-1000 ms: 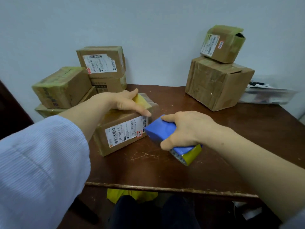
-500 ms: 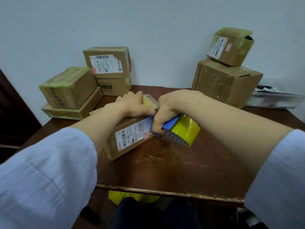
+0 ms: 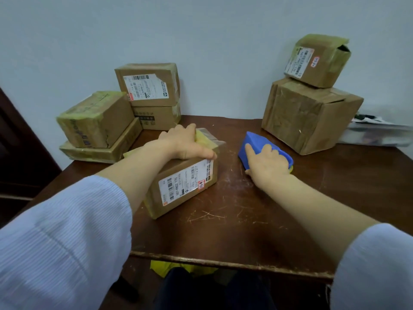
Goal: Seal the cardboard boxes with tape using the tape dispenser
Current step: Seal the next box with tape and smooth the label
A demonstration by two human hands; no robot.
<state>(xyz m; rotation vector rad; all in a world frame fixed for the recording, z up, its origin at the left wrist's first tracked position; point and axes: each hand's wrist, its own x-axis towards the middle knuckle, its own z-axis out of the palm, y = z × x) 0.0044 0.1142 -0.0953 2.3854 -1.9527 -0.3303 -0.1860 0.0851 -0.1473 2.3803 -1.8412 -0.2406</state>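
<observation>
On the scratched table (image 3: 223,231), your left hand (image 3: 187,144) clamps the top of the labelled box (image 3: 185,186), thumb on the near edge, fingers curled over the far one. The box's long axis runs near-left to far-right. Just to its right, not touching it, your right hand (image 3: 268,163) curls over the blue tape dispenser (image 3: 257,142), whose nose points far-left. Stacked boxes (image 3: 96,119) crowd the far-left corner, and two more boxes (image 3: 308,115) stand far right.
</observation>
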